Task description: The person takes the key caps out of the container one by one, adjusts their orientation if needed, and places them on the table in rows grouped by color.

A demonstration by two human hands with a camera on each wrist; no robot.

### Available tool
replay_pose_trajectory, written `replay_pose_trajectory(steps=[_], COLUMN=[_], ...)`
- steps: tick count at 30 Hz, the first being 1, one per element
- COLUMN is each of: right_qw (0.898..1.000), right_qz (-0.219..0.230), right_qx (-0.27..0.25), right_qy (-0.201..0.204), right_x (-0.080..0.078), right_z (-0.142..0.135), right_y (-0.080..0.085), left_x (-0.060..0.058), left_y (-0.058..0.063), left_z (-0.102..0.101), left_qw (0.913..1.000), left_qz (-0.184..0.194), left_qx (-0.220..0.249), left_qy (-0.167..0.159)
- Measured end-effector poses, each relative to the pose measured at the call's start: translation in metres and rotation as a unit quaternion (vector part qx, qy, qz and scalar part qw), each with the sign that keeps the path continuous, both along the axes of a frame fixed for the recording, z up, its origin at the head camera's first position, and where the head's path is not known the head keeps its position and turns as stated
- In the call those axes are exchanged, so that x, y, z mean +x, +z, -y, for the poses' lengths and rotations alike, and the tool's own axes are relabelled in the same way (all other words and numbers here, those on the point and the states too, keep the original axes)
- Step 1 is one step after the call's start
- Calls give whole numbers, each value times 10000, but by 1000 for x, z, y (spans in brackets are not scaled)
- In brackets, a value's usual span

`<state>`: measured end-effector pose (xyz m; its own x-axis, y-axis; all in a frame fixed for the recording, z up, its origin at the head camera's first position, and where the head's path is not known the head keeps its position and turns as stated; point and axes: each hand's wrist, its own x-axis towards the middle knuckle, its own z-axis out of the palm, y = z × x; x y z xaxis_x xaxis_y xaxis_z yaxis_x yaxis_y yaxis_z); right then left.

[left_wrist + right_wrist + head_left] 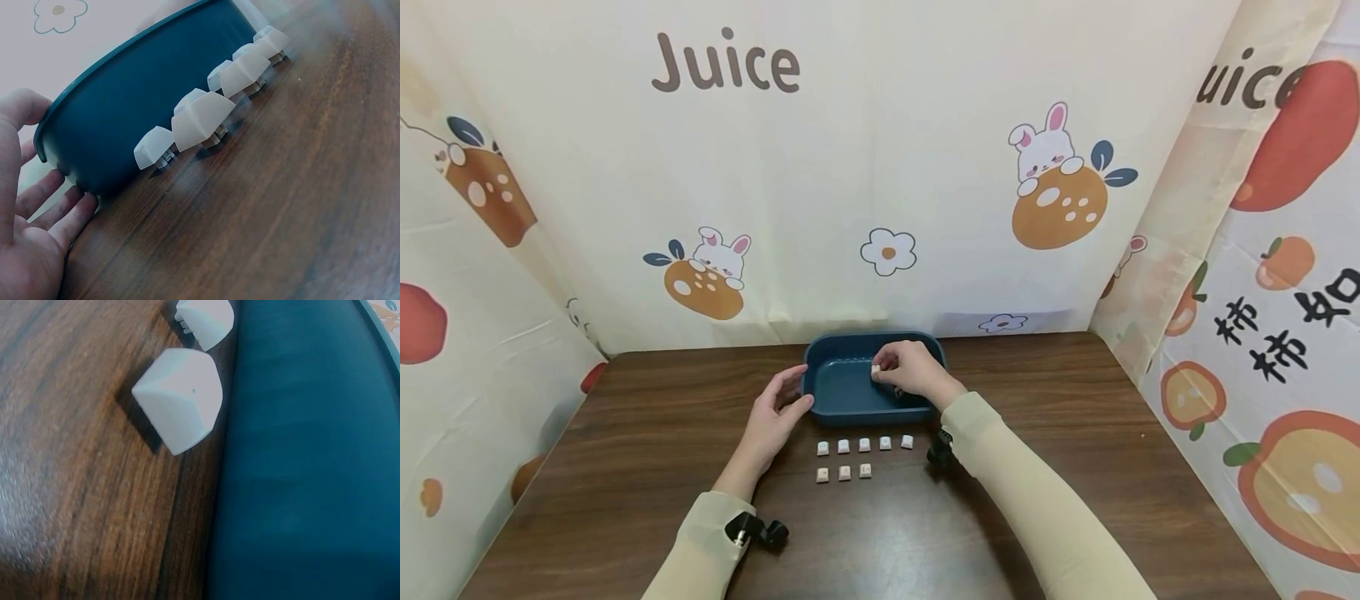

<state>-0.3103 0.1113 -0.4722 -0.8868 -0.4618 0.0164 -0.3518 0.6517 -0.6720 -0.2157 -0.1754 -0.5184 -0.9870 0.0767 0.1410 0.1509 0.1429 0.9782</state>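
A blue tray (842, 408) sits on the wooden table, near its back edge. My left hand (777, 412) holds the tray's left end, thumb toward the near corner and fingers toward the far one. In the left wrist view, its fingers (47, 194) touch the tray's outer wall low down. Inside the tray, my right hand (912, 369) pinches a small white keycap (876, 370) between thumb and fingertips. Something small and dark shows beneath that hand, mostly hidden. In front of the tray stand white keycaps (864, 444) in two rows, clear switch parts under them.
Several keycaps form the far row; three form the near row (844, 473). In the right wrist view, one keycap (181, 397) sits close beside the tray wall (300, 456). A printed curtain (880, 167) hangs behind the table (1037, 467) and at both sides.
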Motion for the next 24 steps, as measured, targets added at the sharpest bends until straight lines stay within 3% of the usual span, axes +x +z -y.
replay_pose_trajectory(steps=[8,15,24], right_qw=[9998,9991,9981], right_qz=[-190,-398,-503], right_qx=[2,-124,-263], right_qy=[9,96,223], right_x=[1,6,20], right_z=[-1,-2,-7], right_y=[4,18,31], left_x=[0,0,-1], left_y=[-1,-3,-2], left_z=[0,0,0], left_qw=[10000,10000,10000], left_qz=[-68,-65,-75], left_qx=[32,18,3], left_qy=[-4,6,16])
